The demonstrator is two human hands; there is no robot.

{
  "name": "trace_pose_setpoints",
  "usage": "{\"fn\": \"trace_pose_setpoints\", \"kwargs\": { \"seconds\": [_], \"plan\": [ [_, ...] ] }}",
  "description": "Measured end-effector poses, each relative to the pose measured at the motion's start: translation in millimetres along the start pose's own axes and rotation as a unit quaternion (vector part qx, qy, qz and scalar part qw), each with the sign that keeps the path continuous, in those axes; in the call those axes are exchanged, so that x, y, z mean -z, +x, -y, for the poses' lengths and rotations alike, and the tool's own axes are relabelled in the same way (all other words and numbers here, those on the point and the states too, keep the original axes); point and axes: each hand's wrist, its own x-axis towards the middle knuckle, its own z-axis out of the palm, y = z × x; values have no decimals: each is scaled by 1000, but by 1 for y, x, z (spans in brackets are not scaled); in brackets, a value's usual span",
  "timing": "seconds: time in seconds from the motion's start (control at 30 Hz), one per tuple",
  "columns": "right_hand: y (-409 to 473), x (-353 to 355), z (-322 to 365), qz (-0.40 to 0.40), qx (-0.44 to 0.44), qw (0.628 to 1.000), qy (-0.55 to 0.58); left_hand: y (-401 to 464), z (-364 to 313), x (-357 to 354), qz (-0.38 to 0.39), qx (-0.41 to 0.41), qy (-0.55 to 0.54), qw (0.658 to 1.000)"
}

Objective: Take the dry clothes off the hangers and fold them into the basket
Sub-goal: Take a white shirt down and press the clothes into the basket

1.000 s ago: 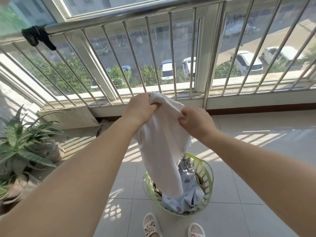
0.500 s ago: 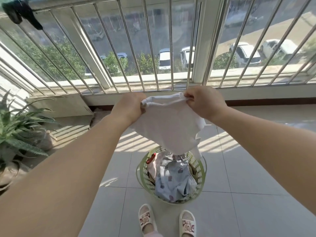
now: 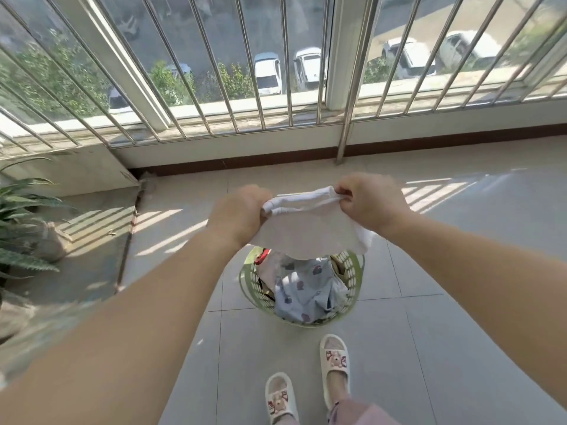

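A tall window (image 3: 214, 72) with slanting metal bars (image 3: 259, 96) fills the upper part of the view, and parked cars and green trees show through the glass below it. Under the window runs a pale tiled floor (image 3: 460, 317), striped with sunlight near the wall. At the left edge stands a potted plant (image 3: 21, 216) with long spiky green leaves, well apart from everything else.

Two bare forearms reach forward from the bottom corners. Between them hangs a white garment (image 3: 306, 231), folded over on itself and held up in the air directly above the basket (image 3: 352, 271). The left hand (image 3: 239, 216) grips the garment's left top edge with curled fingers, and the right hand (image 3: 371, 200) pinches the right top edge between thumb and fingers; both hands are clamped on the cloth, set apart by its folded width.

The basket is round, light green, with slotted walls, and stands on the floor just ahead of the person's feet. Inside it lies a pale blue printed cloth (image 3: 306, 289) with small dark shapes, and something red (image 3: 262, 259) shows at the basket's left rim.

Nearest the camera are two white slippers (image 3: 334, 360) bearing a little bear design
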Motion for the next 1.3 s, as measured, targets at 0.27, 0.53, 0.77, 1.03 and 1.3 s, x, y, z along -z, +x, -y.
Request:
{"fn": "trace_pose_setpoints", "kwargs": {
  "seconds": [0.27, 0.53, 0.77, 1.03, 1.3],
  "plan": [
    [-77, -92, 12, 123, -75, 989, 13, -58, 23, -93, 181, -22, -29, 983],
    [-108, -153, 13, 237, -118, 964, 35, -72, 43, -154, 296, -17, -48, 954],
    [-66, -172, -10, 218, -152, 962, 59, -21, 47, -163, 260, -8, -50, 964],
    [16, -233, -71, 221, -180, 958, 26, 83, 52, -224, 207, 1, -48, 977],
    [83, -329, -121, 212, -171, 961, -40, 176, 69, -331, 176, 19, -59, 982]
  ]
}}
